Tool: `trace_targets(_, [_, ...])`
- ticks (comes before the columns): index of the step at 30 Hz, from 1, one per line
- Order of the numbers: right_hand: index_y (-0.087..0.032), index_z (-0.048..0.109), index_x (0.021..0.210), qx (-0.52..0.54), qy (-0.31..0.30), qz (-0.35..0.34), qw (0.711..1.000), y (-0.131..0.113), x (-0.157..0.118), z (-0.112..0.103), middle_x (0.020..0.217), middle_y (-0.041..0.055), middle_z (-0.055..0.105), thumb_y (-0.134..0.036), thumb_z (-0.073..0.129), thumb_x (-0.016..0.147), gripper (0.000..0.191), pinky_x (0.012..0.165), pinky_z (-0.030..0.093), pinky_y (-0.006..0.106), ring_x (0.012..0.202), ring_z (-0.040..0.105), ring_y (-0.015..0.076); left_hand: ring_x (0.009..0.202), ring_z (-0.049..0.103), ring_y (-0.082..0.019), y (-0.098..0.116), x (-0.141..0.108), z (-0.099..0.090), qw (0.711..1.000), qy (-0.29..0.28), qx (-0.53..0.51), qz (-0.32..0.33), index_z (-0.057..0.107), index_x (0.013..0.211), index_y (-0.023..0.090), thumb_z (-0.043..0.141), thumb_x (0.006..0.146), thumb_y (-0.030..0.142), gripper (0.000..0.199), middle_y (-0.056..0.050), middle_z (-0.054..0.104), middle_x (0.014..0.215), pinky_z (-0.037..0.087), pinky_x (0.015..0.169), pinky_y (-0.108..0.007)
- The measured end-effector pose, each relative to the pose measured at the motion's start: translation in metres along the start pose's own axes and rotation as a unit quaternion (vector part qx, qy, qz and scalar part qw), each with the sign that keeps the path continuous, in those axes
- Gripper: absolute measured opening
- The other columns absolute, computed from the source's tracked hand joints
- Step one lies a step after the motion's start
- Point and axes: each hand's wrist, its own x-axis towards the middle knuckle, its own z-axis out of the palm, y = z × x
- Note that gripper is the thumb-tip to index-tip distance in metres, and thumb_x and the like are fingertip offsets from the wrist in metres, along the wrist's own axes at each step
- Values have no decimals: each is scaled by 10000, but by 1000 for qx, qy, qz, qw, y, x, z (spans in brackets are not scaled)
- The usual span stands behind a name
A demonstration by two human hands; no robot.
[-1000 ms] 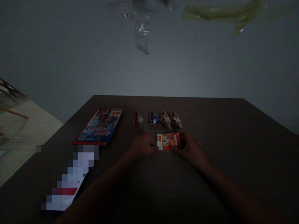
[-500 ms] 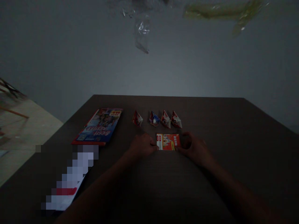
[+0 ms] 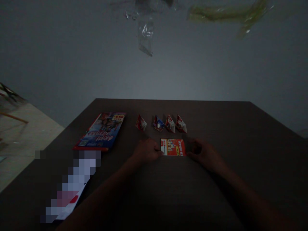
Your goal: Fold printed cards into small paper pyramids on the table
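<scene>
A red and white printed paper (image 3: pixel 172 147), rectangular and apparently folded, lies flat on the dark table between my hands. My left hand (image 3: pixel 147 150) is closed at its left edge, thumb and fingertips gripping the lower left corner. At the right edge, my right hand (image 3: pixel 204 155) is curled, with a gap between thumb and forefinger; its fingertips are just beside the paper. Beyond the paper several small folded paper shapes stand in a row: a red one (image 3: pixel 141 123), a blue one (image 3: pixel 158 123), and red and white ones (image 3: pixel 170 124) at the right.
A stack of printed leaflets (image 3: pixel 102 131) lies at the table's left. Nearer to me is a pale, blurred-out flat object (image 3: pixel 80 176). The table (image 3: pixel 204 109) stands against a grey wall with a clear plastic piece (image 3: pixel 145 35) and yellow tape (image 3: pixel 221 14) on it.
My right hand has slid slightly right, off the paper's right edge, uncovering more of its print. My left hand stays at the left edge.
</scene>
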Motion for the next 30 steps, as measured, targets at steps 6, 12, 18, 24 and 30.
trace_targets(6, [-209,660,975,-133,26,-202,970,-17,-9,6,867,63,663,-185,498,827,221,770,430,357,842,589,216,643,577,-142,0,-2,-1,1000,8,-6,-1,706,721,204,549,751,404,256,-3,681,699,331,564,-234])
trace_targets(12, [-204,612,1132,-215,-2,-280,936,-34,-18,23,959,82,667,-245,444,911,281,818,420,382,887,583,225,656,589,-154,1,-1,1,1000,12,1,-6,712,737,202,556,742,405,256,-16,692,728,339,569,-243])
trace_targets(18, [-204,589,1192,-238,-22,-307,921,-43,-16,41,1022,96,657,-323,417,941,327,926,394,415,1005,578,238,665,595,-157,0,0,3,1000,15,-5,5,700,706,198,547,753,396,255,-18,687,695,357,592,-242])
trace_targets(24, [-221,638,1104,-247,-16,-295,923,-46,-16,38,983,87,669,-338,449,927,284,892,412,404,967,594,235,709,608,-163,2,-2,0,1000,7,-9,-17,709,741,210,564,740,393,233,-14,703,745,374,612,-240])
trace_targets(30, [-230,673,956,-264,-17,-251,931,-39,-18,24,877,61,689,-353,426,929,277,761,430,359,881,608,229,701,601,-161,3,-2,-2,1000,1,1,-11,714,742,208,554,747,409,257,-10,695,722,372,604,-240])
